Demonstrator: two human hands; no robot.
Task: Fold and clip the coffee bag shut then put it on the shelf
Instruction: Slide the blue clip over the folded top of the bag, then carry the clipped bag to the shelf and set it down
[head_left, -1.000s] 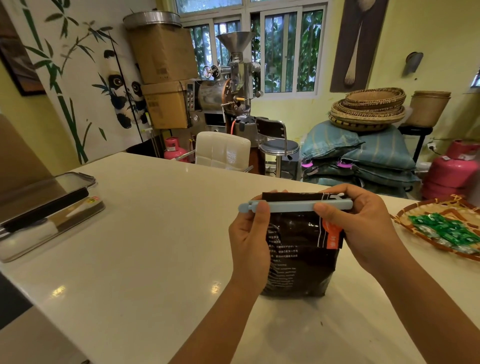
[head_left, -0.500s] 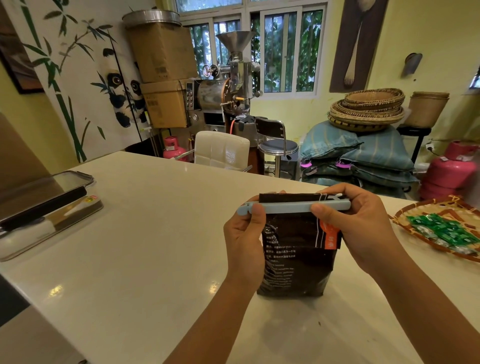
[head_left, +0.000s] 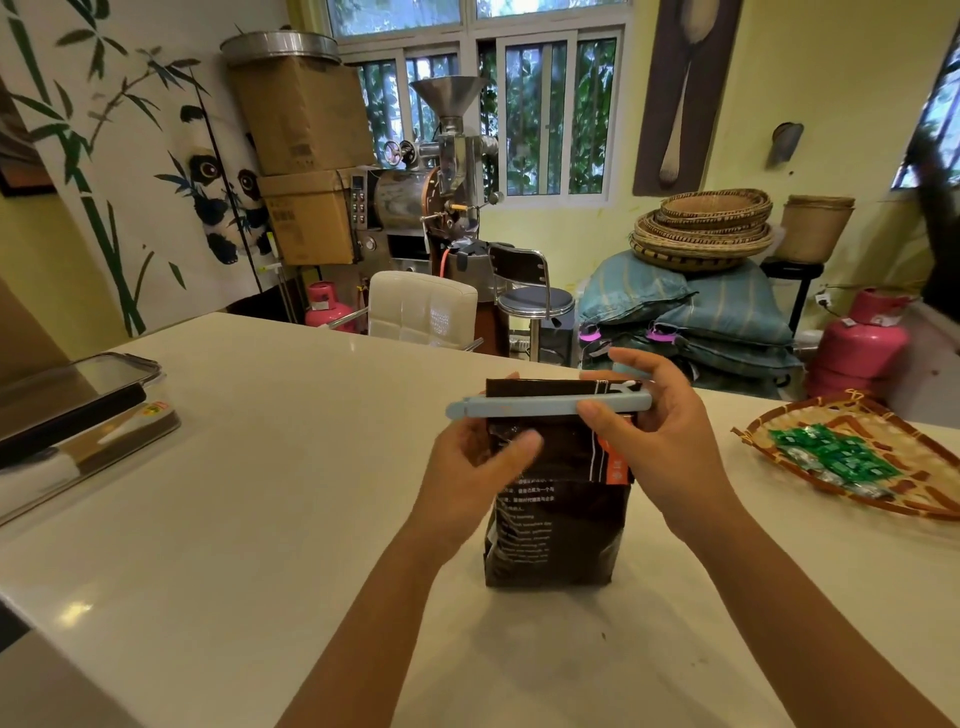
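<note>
A dark brown coffee bag (head_left: 558, 525) with an orange label stands upright on the white counter (head_left: 249, 519). Its top is folded over, and a long light-blue clip (head_left: 540, 406) lies across the fold. My left hand (head_left: 470, 475) grips the bag's upper left side just below the clip, thumb on the front. My right hand (head_left: 654, 441) pinches the clip's right end, thumb in front and fingers behind the bag. No shelf can be made out.
A phone on a shiny tray (head_left: 78, 421) lies at the counter's left edge. A woven basket (head_left: 852, 457) with green packets sits at the right. Behind the counter are a white chair (head_left: 421, 309), a stool, a coffee roaster, sacks and pink gas cylinders.
My left hand has slid off the clip's left end and down onto the bag's side. My right hand stays on the clip's right end. The bag stands where it was.
</note>
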